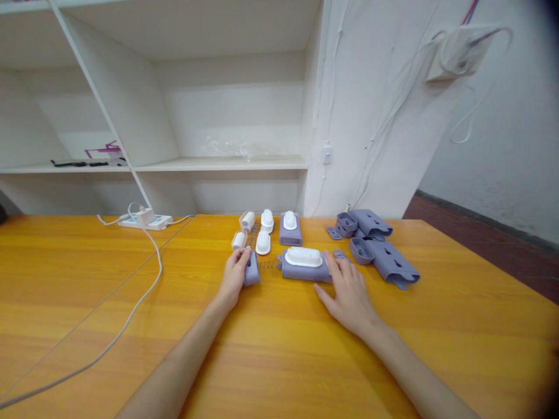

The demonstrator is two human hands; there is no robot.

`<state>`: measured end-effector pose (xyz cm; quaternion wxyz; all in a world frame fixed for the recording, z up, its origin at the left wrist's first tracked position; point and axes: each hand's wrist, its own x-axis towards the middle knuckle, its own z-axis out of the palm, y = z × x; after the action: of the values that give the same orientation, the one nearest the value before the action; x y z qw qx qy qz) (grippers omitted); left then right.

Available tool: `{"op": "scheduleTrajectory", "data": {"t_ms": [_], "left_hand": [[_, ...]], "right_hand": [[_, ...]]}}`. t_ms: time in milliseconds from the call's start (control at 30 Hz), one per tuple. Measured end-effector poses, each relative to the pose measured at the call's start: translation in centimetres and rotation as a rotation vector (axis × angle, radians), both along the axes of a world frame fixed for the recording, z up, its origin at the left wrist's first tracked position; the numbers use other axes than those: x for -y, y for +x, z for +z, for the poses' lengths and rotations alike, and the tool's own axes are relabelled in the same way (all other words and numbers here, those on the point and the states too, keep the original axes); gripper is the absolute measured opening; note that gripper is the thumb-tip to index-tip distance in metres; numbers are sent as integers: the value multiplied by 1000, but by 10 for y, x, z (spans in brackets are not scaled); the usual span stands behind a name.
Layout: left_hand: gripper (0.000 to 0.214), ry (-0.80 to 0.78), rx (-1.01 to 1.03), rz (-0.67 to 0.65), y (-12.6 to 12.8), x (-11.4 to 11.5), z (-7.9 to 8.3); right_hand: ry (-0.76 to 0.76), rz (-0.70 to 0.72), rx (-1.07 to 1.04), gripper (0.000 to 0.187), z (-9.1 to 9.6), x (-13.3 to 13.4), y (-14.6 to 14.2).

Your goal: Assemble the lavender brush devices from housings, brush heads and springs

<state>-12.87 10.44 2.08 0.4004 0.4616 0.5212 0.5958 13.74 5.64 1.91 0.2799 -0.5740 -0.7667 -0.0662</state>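
My left hand is closed on a purple-grey plastic end cap, held just above or on the wooden table. A thin coil spring spans the gap between this cap and a long purple-grey housing. On top of the housing lies a long white ribbed plastic part. My right hand touches the housing's right end, its thumb and fingers spread apart. Behind my left hand are white rollers in clear holders, more springs and white ribbed caps.
A smaller purple-grey box with a white cap stands behind the housing. To the right lie purple-grey shells and small cups. A power strip and its cable occupy the left. White shelves back the table.
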Motion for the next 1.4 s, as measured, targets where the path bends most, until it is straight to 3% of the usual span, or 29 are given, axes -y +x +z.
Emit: {"op": "scheduleTrajectory", "data": {"t_ms": [133, 267, 433, 600, 967, 1167, 1400], "left_hand": [[48, -12, 43, 66, 1, -1, -2], [46, -12, 49, 134, 1, -3, -8], [42, -9, 39, 114, -1, -5, -10], [40, 1, 8, 74, -2, -4, -9], [44, 18, -25, -104, 27, 16, -3], [45, -3, 5, -130, 34, 18, -2], [49, -100, 226, -108, 33, 15, -9]], "right_hand": [[13, 12, -54, 51, -5, -1, -1], [-85, 102, -203, 48, -7, -6, 3], [-170, 162, -280, 72, -5, -8, 10], [-257, 248, -323, 58, -2, -7, 16], [-212, 292, -329, 58, 0, 2, 9], [-210, 293, -317, 58, -1, 4, 8], [-153, 260, -353, 58, -3, 2, 10]]}}
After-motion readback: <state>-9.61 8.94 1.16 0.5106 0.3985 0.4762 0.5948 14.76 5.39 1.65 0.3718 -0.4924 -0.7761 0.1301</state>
